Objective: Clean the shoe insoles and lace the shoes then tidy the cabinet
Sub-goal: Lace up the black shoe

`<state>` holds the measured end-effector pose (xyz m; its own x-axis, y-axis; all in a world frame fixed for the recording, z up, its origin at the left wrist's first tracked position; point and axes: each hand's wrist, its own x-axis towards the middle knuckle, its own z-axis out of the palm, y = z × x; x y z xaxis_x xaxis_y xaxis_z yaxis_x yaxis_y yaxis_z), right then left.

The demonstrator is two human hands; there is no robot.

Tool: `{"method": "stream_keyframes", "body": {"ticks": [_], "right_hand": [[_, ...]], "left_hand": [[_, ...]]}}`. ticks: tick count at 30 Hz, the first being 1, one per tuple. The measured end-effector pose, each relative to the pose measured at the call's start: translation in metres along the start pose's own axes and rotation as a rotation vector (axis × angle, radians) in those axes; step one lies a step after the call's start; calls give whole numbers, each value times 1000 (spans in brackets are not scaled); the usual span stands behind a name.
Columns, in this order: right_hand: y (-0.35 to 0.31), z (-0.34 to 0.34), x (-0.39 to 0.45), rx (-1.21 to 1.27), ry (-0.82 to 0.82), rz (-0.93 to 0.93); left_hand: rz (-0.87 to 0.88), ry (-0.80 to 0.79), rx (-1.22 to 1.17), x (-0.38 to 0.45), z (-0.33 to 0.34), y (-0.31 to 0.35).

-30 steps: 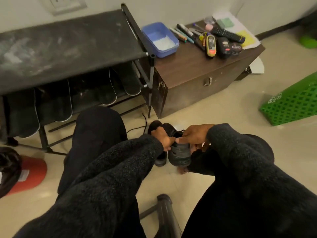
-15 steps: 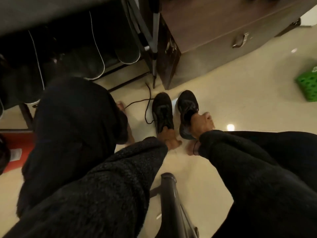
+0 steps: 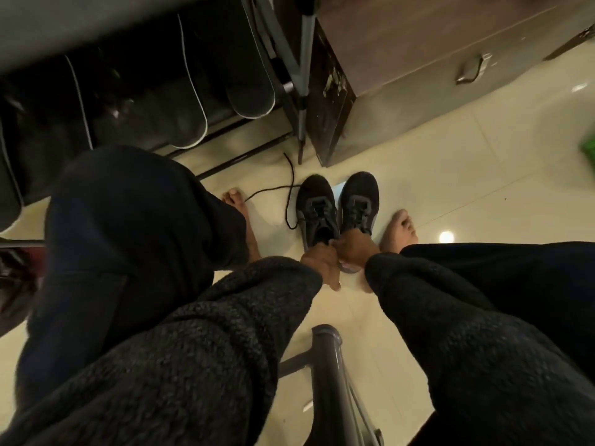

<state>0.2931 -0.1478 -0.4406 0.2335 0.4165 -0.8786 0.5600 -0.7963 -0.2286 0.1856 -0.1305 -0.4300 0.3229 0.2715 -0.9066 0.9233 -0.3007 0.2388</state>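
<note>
- Two black shoes stand side by side on the pale floor point(image 3: 483, 175), toes pointing toward the wooden cabinet point(image 3: 418, 59): the left shoe point(image 3: 314, 210) and the right shoe point(image 3: 359, 201).
- The left hand point(image 3: 318, 263) curls its fingers on the heel opening of the left shoe, gripping it.
- The right hand point(image 3: 354, 249) curls on the heel rim of the right shoe; the two hands touch each other.
- A loose black lace point(image 3: 289, 188) lies on the floor, between the cabinet and the left shoe.
- Left of the cabinet stands a shoe rack point(image 3: 299, 75), with dark insoles point(image 3: 251, 88) leaning upright in it.
- A bare foot point(image 3: 401, 228) rests just right of the right shoe.
</note>
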Motion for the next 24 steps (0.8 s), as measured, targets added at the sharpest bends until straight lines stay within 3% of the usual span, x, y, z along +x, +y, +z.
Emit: {"method": "stream_keyframes", "body": {"ticks": [6,10,16,21,24], "right_hand": [[-32,-47,-61,154,37,31],[-52,-69,-112,326,36,85],[-75,-114,-200,146,-52,-17],[-87,-155,-278,160,224,-204],[-89,-181,-323,144,409,-267]], "left_hand": [[99,355,71,-82,-70,7],[178,402,94,-160,-106,25],[308,629,156,-277,-123,47],[408,832,107,-351,-130,61],[508,931,-69,-384,-139,65]]}}
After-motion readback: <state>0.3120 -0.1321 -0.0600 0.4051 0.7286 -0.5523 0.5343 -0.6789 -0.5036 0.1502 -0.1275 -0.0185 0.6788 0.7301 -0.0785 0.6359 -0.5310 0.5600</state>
